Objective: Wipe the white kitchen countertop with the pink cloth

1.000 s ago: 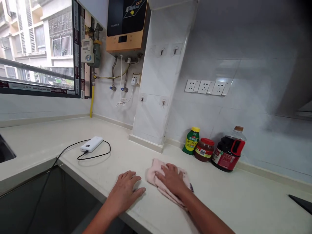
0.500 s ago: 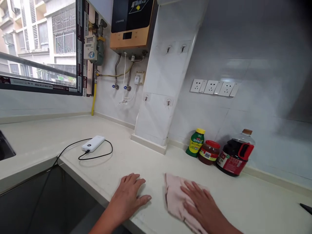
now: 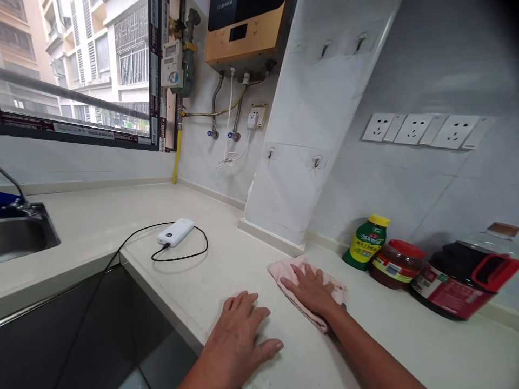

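Note:
My right hand (image 3: 314,292) lies flat, fingers spread, on a pale pink cloth (image 3: 302,310). The cloth rests on the off-white countertop (image 3: 235,265) near the foot of the tiled pillar, and part of it is hidden under the palm. To the left and closer to me, my left hand (image 3: 239,332) is open with its fingers apart and holds nothing. It is at the countertop near the front edge; whether the palm touches the surface I cannot tell. A white power bank (image 3: 175,232) with a black cable (image 3: 178,260) lies farther back on the left.
Along the right wall stand a green bottle with yellow cap (image 3: 367,243), a red-lidded jar (image 3: 396,265) and a large dark sauce jug (image 3: 454,283). The tiled pillar (image 3: 292,200) juts out behind the cloth. A sink (image 3: 30,232) is at far left. The cable hangs over the counter's edge.
My right hand has slid the cloth forward, away from me and towards the pillar. The view has shifted, bringing the sink in at the left. The left hand is still open.

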The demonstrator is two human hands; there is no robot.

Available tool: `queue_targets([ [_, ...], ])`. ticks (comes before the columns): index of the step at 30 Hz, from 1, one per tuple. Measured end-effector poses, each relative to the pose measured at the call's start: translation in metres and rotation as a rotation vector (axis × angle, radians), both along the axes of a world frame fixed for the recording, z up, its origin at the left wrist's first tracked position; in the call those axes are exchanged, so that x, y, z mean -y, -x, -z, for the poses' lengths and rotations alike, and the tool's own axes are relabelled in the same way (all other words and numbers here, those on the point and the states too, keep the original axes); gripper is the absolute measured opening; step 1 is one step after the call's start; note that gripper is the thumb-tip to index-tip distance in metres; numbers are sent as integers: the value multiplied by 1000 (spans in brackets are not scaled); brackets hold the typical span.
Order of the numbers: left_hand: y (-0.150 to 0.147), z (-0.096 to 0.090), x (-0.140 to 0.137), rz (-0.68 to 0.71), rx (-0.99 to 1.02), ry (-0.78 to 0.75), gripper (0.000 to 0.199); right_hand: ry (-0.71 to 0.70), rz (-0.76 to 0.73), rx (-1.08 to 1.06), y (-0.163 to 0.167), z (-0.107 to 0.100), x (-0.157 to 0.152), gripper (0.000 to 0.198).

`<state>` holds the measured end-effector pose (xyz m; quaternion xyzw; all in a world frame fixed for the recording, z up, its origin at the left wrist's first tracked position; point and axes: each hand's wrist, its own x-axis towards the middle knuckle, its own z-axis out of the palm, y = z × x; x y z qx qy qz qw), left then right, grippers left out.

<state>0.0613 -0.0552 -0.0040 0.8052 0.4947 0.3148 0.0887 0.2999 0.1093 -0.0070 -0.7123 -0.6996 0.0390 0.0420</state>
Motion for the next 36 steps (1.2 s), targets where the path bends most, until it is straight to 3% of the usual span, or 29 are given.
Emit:
queue_targets([
  [9, -6, 32, -14, -35, 22, -119, 55, 5, -191, 36, 80, -6, -33, 77],
  [14, -9, 42, -17, -44, 84, -132, 58, -3, -153, 27, 104, -10, -66, 76],
  [17, -10, 41, -16, -57, 98, -132, 55, -15, -119, 28, 112, -10, -70, 79],
  [21, -11, 35, -15, -109, 129, -157, 54, -2, -234, 55, 123, -12, -47, 77],
  [29, -2, 15, -7, -159, 152, -143, 56, -3, -727, 114, 151, -4, 44, 72],
  [32, 0, 5, -2, -100, 130, -62, 57, -7, -799, 111, 139, 3, 62, 66],
  [36, 3, -3, 2, -74, 76, -10, 54, -38, -729, 77, 90, 1, 63, 65],
])
